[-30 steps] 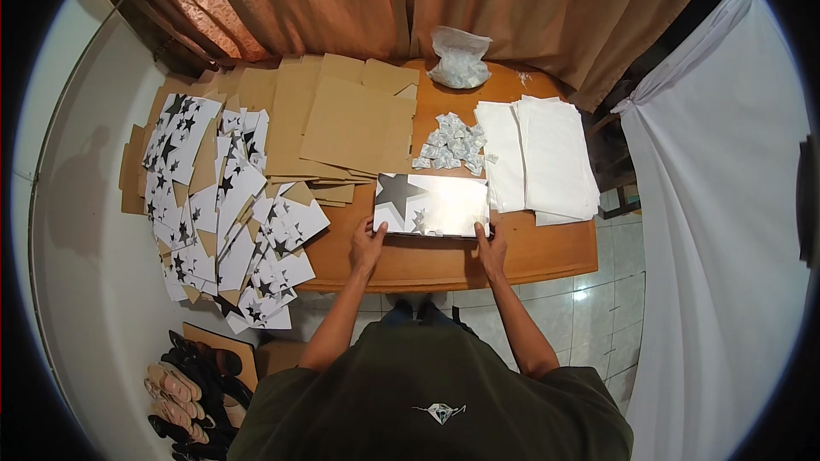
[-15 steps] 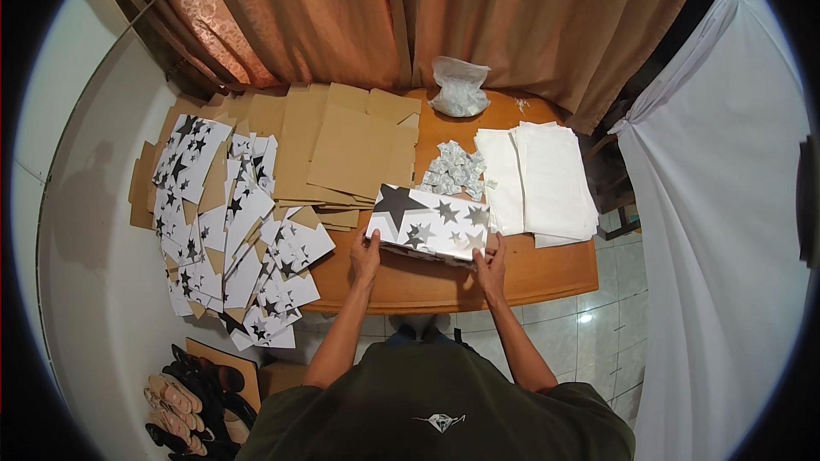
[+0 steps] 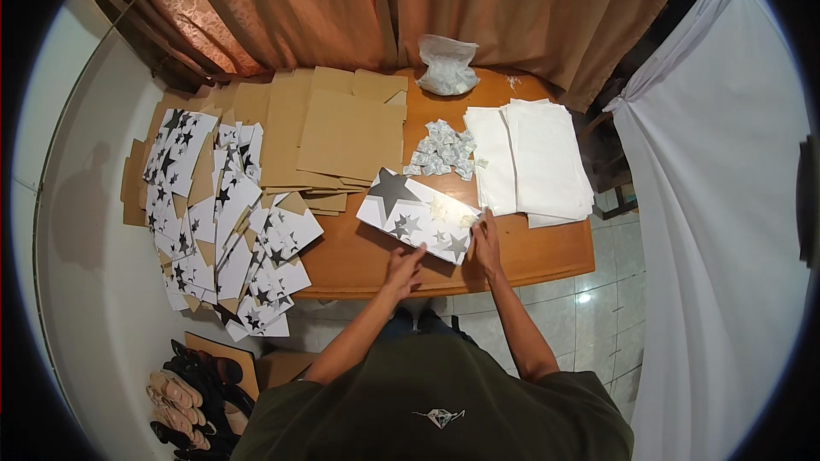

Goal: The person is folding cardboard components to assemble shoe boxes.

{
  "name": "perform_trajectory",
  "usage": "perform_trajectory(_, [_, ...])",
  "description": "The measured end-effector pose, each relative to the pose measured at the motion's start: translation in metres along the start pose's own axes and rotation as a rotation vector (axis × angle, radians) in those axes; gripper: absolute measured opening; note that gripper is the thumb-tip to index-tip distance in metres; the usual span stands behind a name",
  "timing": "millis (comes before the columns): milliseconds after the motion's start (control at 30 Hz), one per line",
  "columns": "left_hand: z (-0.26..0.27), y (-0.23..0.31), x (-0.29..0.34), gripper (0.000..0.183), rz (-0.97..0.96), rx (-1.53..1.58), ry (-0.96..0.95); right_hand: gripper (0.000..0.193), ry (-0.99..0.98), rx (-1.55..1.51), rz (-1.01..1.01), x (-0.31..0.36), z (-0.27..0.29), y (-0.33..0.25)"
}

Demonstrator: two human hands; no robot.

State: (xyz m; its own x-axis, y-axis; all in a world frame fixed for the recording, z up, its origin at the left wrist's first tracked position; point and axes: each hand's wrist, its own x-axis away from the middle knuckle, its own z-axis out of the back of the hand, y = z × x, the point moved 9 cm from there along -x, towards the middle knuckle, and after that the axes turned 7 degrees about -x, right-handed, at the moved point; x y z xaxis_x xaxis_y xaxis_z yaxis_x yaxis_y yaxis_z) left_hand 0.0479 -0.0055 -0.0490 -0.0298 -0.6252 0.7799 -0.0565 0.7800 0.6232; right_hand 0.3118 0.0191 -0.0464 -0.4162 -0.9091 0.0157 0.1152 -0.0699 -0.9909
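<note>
A closed white cardboard box (image 3: 418, 215) printed with black and grey stars sits at a slant over the near middle of the wooden table, its right end turned toward me. My right hand (image 3: 487, 246) grips that right end, fingers on its short side. Along the near long side, my left hand (image 3: 405, 271) has its fingers apart, one fingertip touching the box's lower edge. Just beyond the box lies a heap of small silvery-white packets (image 3: 443, 150). The box's underside is hidden.
Flat brown cardboard pieces (image 3: 352, 132) are stacked behind. Star-printed cardboard pieces (image 3: 231, 235) overlap at the left, some past the table's edge. White paper sheets (image 3: 547, 158) lie at the right. A clear plastic bag (image 3: 449, 68) stands at the back. Shoes (image 3: 184, 405) are at the lower left.
The box has turned clockwise, its right end coming nearer to me. My left hand has left the box's left end and moved right along its near side. The view has shifted slightly.
</note>
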Motion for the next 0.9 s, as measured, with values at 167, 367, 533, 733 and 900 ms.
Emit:
perform_trajectory(167, [0.008,-0.009,-0.015,0.099,-0.07,-0.054,-0.003,0.046,-0.147,-0.179,-0.119,0.003,-0.027,-0.023])
perform_trajectory(367, [0.016,0.044,0.025,0.081,-0.3,-0.039,-0.012,0.049,-0.22,-0.17,-0.037,0.017,-0.031,-0.051])
perform_trajectory(533, [0.011,0.09,0.066,0.079,-0.379,0.145,-0.088,0.054,-0.175,-0.19,0.104,0.015,-0.038,-0.127])
perform_trajectory(733, [0.019,0.135,0.096,0.083,-0.562,0.2,-0.136,0.057,-0.263,-0.346,0.155,0.007,-0.047,-0.185])
perform_trajectory(900, [0.033,0.134,0.104,0.089,-0.626,0.203,-0.044,0.056,-0.333,-0.403,0.186,0.007,-0.057,-0.198])
